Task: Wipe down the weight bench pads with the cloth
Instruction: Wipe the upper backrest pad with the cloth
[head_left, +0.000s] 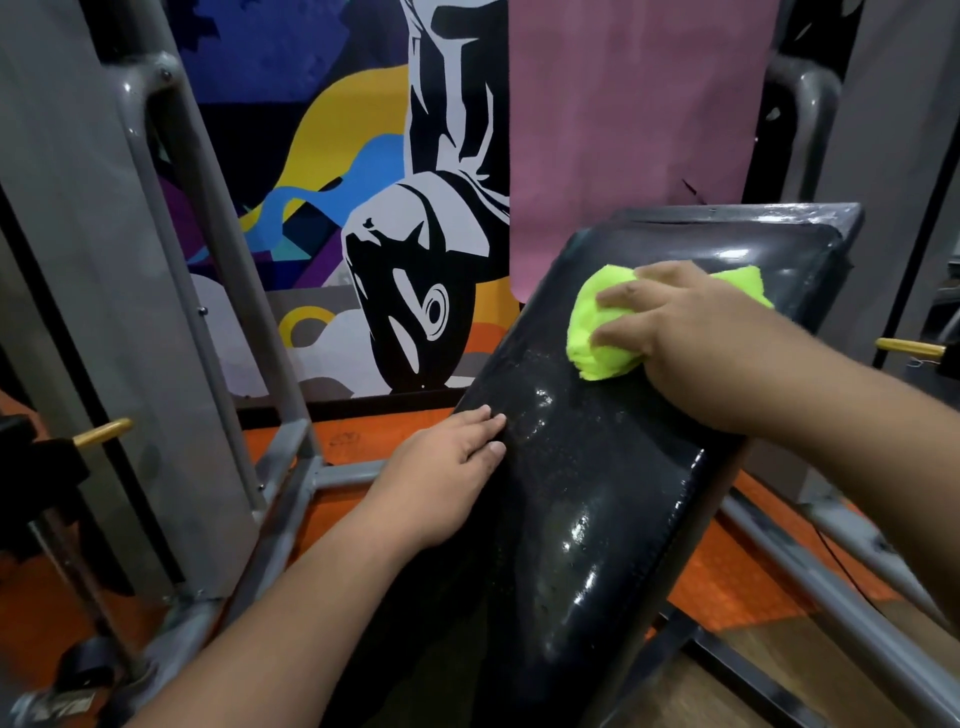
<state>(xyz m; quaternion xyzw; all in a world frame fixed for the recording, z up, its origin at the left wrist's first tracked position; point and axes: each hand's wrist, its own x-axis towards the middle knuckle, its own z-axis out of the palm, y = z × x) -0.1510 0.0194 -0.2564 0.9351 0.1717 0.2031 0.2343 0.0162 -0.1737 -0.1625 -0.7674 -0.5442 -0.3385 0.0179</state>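
Note:
A black, glossy bench pad (582, 499) slopes up from the bottom centre toward the upper right, with wet droplets shining along its middle. My right hand (691, 332) presses a bunched neon yellow-green cloth (597, 332) flat against the upper part of the pad, fingers spread over it. My left hand (447, 462) rests on the pad's left edge, fingers together and laid flat on the surface, holding nothing.
Grey steel frame posts (171, 291) rise at the left, with a gold pin (101, 432) sticking out. Another gold pin (909, 347) shows at the right. Frame rails (841, 587) run along the orange floor. A painted mural and a pink panel (634, 130) stand behind.

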